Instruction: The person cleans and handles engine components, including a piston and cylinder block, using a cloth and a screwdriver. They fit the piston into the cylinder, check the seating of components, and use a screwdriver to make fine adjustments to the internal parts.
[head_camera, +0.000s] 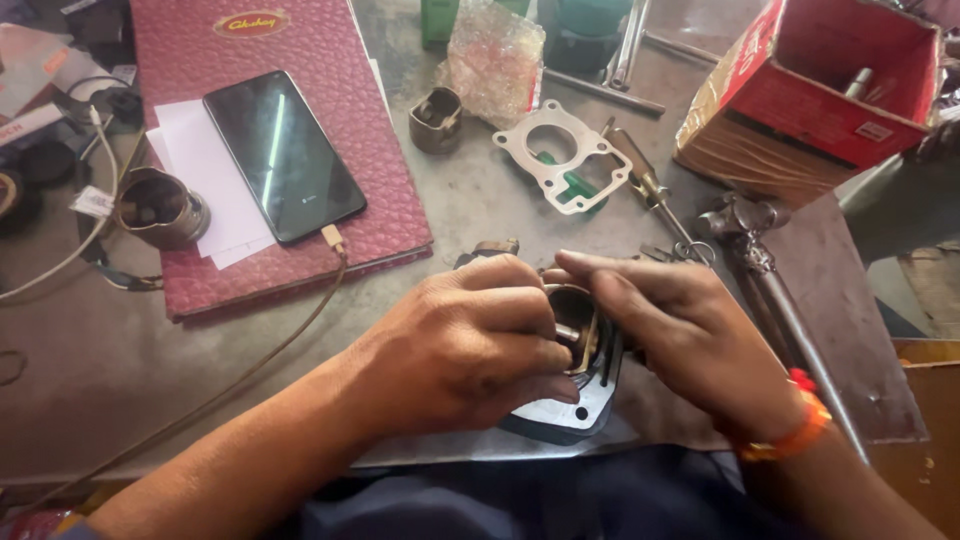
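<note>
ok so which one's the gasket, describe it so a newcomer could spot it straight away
Start at the red cardboard box at the bench's top right. Left of it, below the crumpled clear plastic bag, lies the gasket: a thin, flat, pale metal plate with one big round hole and a squarish one, unlike the chunky parts nearby.

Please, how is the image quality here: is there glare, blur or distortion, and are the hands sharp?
Head view: daylight, soft shadows; a bright glare streak on the phone screen; left hand and right hand fairly sharp on the finned cylinder; the red box and the picture edges look softer, slightly stretched.
</note>
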